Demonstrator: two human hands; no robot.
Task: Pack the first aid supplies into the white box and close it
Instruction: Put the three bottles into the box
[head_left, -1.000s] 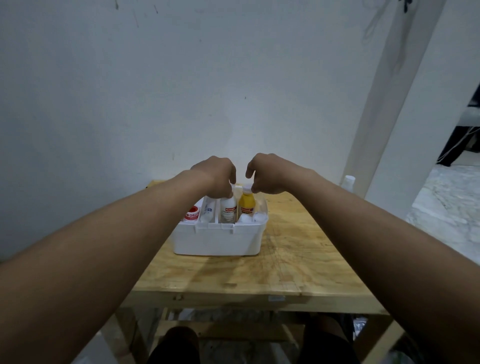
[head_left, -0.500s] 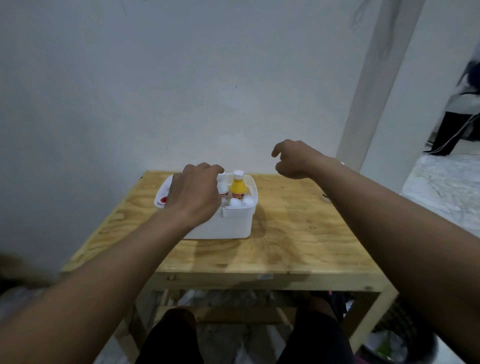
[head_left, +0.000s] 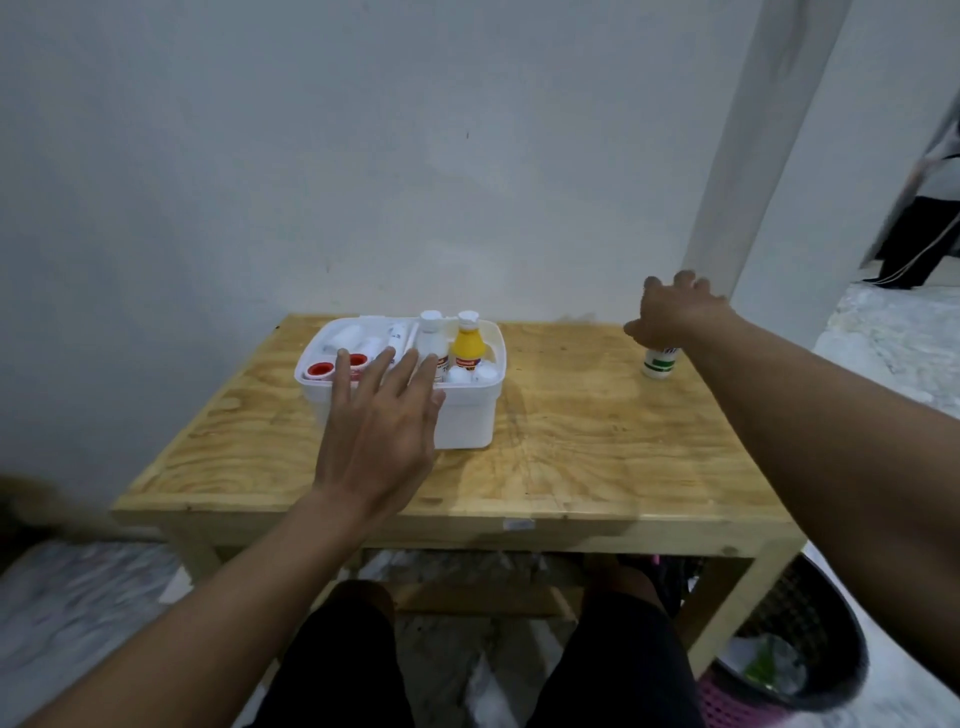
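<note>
The white box (head_left: 467, 421) stands open on the wooden table (head_left: 571, 447), left of centre. Inside it are a yellow bottle (head_left: 467, 347), a white bottle (head_left: 431, 338), red-capped rolls (head_left: 319, 370) and other small white items. My left hand (head_left: 379, 431) hovers flat over the box's near left rim, fingers spread and holding nothing. My right hand (head_left: 675, 314) reaches to the far right of the table and curls over the top of a white and green bottle (head_left: 658, 365). That bottle stands upright on the table, its cap hidden by the hand.
A white wall rises just behind the table. A white pillar (head_left: 753, 130) stands behind the right corner. A dark mesh waste basket (head_left: 810, 639) sits on the floor under the table's right end. My knees are under the near edge.
Both hands left the bottles in the box. My right hand swung right onto the white and green bottle. My left hand drew back and opened flat. The view tilted down.
</note>
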